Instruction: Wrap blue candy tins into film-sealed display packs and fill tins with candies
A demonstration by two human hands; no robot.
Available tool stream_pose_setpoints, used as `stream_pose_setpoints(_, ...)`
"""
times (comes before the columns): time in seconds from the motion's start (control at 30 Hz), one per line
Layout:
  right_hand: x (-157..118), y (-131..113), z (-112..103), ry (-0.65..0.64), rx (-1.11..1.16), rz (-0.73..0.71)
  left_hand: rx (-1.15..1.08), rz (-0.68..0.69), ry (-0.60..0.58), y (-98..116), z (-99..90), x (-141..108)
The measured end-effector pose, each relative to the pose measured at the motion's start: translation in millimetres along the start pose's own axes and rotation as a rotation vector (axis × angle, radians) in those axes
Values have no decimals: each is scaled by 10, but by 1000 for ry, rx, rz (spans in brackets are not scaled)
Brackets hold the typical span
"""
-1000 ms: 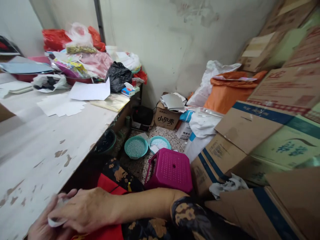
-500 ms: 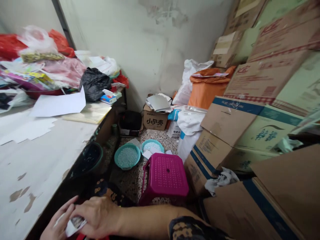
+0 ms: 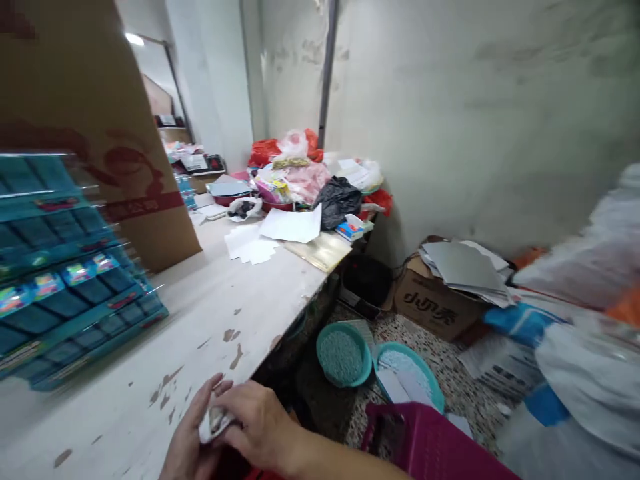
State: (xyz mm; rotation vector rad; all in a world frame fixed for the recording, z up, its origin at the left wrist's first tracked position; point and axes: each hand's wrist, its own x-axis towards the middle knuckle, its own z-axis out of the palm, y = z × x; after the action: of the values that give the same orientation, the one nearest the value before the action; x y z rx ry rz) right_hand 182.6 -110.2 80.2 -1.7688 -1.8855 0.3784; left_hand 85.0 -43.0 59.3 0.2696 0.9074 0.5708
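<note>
My left hand (image 3: 186,433) and my right hand (image 3: 260,419) meet at the bottom of the head view, beside the table edge. Both are closed around a small crumpled white wad (image 3: 206,429), perhaps tissue or cloth; the fingers cover much of it. Under the hands lies the worn white tabletop (image 3: 215,293), its coating chipped in patches. Left of them on the table stands a tiered teal display rack (image 3: 85,273) with small colourful packs in one row.
A large carton (image 3: 165,233) stands behind the rack. Farther back lie white sheets (image 3: 293,225), plastic bags (image 3: 305,180) and a black bag (image 3: 339,200). On the floor are two teal basins of small pieces (image 3: 343,355), a magenta stool (image 3: 435,443) and a carton (image 3: 435,300).
The view has swung left, bringing the display rack and large carton into sight, while the stacked boxes at right have left it. Both hands still hold the white wad, now nearer the tabletop.
</note>
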Motion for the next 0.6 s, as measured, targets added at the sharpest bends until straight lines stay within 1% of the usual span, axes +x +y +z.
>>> stream_pose_setpoints(0.07, 337, 19, 50, -60, -56, -141, -85, -27, 80, 242, -79, 158)
stream_pose_setpoints(0.17, 900, 130, 107, -89, -86, -267, -69, -11, 138, 657, -203, 468)
stream_pose_setpoints(0.2, 1090, 184, 125, -91, -93, -288, -52, -15, 140, 799, -234, 597)
stream_pose_setpoints(0.27, 1445, 292, 168, -126, -111, -335, -57, -64, 116, 1054, -264, 864)
stream_pose_setpoints(0.33, 1735, 369, 212, -216, -93, -373, -118, -132, 89, 1231, -250, 1081)
stream_pose_setpoints(0.37, 1846, 390, 224, -274, -57, -380, -166, -163, 81, 1280, -232, 1146)
stream_pose_setpoints(0.43, 2005, 400, 196, -415, 86, -374, -291, -183, 86, 1304, -190, 1157)
stream_pose_setpoints(0.47, 2060, 393, 152, -480, 188, -344, -364, -179, 87, 1297, -173, 1100)
stream_pose_setpoints(0.5, 2107, 379, 93, -532, 304, -284, -441, -159, 95, 1292, -165, 1003)
stream_pose_setpoints(0.53, 2150, 364, 24, -560, 426, -188, -516, -122, 114, 1303, -168, 870)
stream_pose_setpoints(0.6, 2218, 353, -123, -546, 618, 73, -655, -46, 155, 1404, -205, 529)
